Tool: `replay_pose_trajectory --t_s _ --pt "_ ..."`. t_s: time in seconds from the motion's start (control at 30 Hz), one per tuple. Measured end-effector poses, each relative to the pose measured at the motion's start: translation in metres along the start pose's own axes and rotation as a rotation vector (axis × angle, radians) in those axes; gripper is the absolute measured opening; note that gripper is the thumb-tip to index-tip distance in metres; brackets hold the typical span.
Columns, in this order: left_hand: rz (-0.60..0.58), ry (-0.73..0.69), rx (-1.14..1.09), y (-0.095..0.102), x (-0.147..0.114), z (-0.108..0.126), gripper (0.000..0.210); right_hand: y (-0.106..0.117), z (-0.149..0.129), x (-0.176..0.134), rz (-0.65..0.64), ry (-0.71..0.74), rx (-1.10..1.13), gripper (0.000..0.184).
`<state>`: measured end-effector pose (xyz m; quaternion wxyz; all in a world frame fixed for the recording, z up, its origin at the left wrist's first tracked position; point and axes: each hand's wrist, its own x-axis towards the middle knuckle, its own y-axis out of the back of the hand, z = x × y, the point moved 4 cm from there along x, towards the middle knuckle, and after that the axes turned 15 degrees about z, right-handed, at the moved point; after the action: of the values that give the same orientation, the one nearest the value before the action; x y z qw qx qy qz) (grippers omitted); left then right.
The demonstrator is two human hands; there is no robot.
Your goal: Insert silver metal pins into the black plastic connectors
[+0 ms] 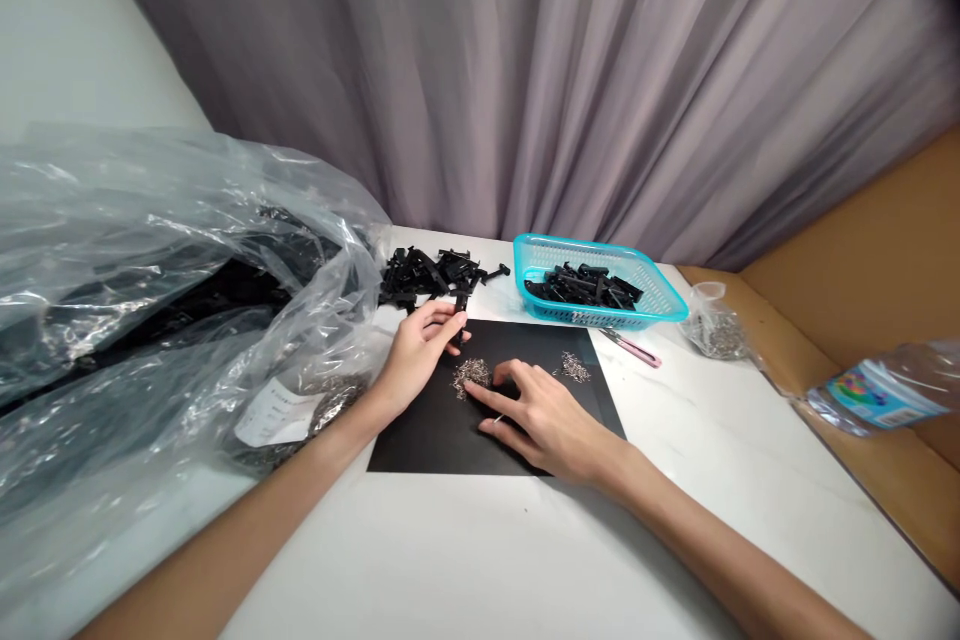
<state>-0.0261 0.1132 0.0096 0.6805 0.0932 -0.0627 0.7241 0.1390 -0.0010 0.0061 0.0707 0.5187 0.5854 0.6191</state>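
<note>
My left hand [427, 345] is closed, its thumb and fingers pinching a small black plastic part [461, 302] upright over the top edge of a black mat [427, 445]. Beside it on the mat lies a pile of tiny metal pins [471, 375]. The index finger of my right hand [536, 415] reaches into this pile, with the thumb spread apart below it. A thin light pin-like piece [499, 418] shows by the right fingers; whether they touch it I cannot tell. A second, smaller heap of pins [575, 367] lies to the right.
Loose black plastic parts [431, 272] lie behind the mat. More fill a blue basket [660, 305]. A pink-handled cutter [637, 352], a bag of metal bits [716, 332] and a plastic bottle [874, 395] are on the right. Large clear bags [172, 190] crowd the left.
</note>
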Motion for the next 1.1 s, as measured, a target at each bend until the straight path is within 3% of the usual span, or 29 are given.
replay_pose_trajectory --t_s 0.23,0.53,0.8,1.1 --pt "-0.044 -0.039 0.018 -0.0024 -0.0003 -0.0016 0.035 -0.0013 0.0048 0.0016 0.064 -0.068 0.026 0.039" --pt "-0.007 -0.066 0.039 -0.0003 0.0017 -0.0028 0.034 -0.0034 0.0004 0.0026 -0.045 0.031 -0.132 0.052" --pt "0.006 -0.084 0.052 0.0016 0.0043 -0.0016 0.035 -0.004 -0.0009 -0.0048 -0.029 0.009 -0.08 0.064" --pt "0.01 -0.083 0.051 0.0013 0.0047 -0.003 0.033 -0.0007 -0.0024 -0.0045 -0.06 0.0 -0.091 0.053"
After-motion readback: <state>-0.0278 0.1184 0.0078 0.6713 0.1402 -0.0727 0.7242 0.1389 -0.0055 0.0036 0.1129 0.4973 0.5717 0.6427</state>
